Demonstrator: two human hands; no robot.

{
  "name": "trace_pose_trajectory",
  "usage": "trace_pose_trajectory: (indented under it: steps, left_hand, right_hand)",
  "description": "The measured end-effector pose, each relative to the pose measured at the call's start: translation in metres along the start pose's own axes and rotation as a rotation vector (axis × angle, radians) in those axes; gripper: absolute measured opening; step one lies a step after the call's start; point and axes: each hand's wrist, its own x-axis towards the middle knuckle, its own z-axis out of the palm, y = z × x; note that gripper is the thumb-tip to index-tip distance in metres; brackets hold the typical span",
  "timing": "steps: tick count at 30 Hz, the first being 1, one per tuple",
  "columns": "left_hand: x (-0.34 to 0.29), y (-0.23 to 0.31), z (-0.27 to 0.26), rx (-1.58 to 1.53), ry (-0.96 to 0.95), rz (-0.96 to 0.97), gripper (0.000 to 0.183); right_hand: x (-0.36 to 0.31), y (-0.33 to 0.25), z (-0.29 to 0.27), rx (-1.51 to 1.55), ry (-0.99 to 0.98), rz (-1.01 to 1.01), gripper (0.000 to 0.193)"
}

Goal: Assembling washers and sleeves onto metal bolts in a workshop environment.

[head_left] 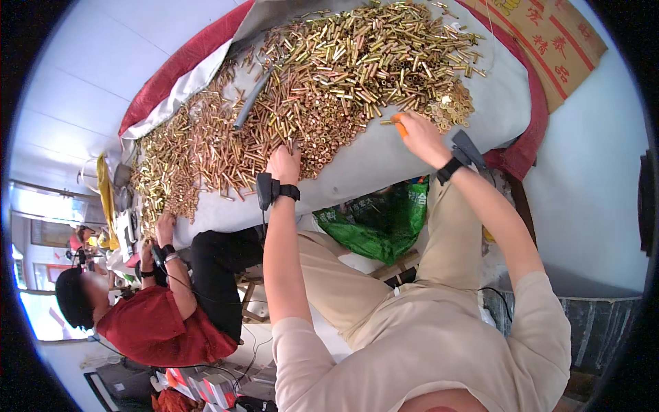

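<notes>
My right hand [423, 139] is closed on an orange stick-like piece [401, 128]. A thin brass-coloured metal tube [386, 122] lies in line with its tip; whether the two are joined I cannot tell. Close by is a small heap of flat brass washers [453, 108]. At the pile's near edge, my left hand [283, 163] has its fingers curled among the nuts [322, 141] and metal sleeves [240, 152]; what they pinch is hidden. A large heap of brass-coloured tubes [357, 41] spreads beyond both hands.
A grey cloth [336, 189] with a red border [165, 79] covers the table. A grey pipe [252, 96] rests on the pile. Below the edge hangs a green bag [384, 240]. On the left, a person in red [165, 323] works at the heap. Cardboard [549, 48] stands at the far right.
</notes>
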Motion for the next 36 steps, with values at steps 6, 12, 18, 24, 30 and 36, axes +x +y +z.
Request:
trace_pose_trajectory:
  steps: [6, 12, 18, 24, 30, 36]
  left_hand:
    - [-0.001, -0.032, 0.000, -0.389, 0.116, -0.124, 0.033]
    - [-0.095, 0.025, -0.055, -1.606, -0.499, -0.263, 0.019]
    - [-0.169, 0.059, -0.058, -1.935, -0.553, -0.188, 0.010]
    - [-0.198, 0.079, -0.047, -1.977, -0.481, -0.168, 0.003]
    - [-0.204, 0.085, -0.054, -1.797, -0.332, -0.102, 0.007]
    - [-0.209, 0.089, -0.053, -1.668, -0.316, -0.068, 0.006]
  right_hand:
    - [0.017, -0.004, 0.033, -0.103, 0.048, -0.108, 0.014]
    - [-0.014, -0.034, 0.011, 0.705, -0.299, 0.123, 0.019]
    - [-0.064, -0.081, -0.035, 1.123, -0.483, 0.223, 0.020]
    - [-0.095, -0.088, -0.048, 1.196, -0.464, 0.198, 0.022]
    - [-0.114, -0.085, -0.046, 1.172, -0.405, 0.173, 0.023]
    - [-0.119, -0.082, -0.046, 1.115, -0.405, 0.185, 0.023]
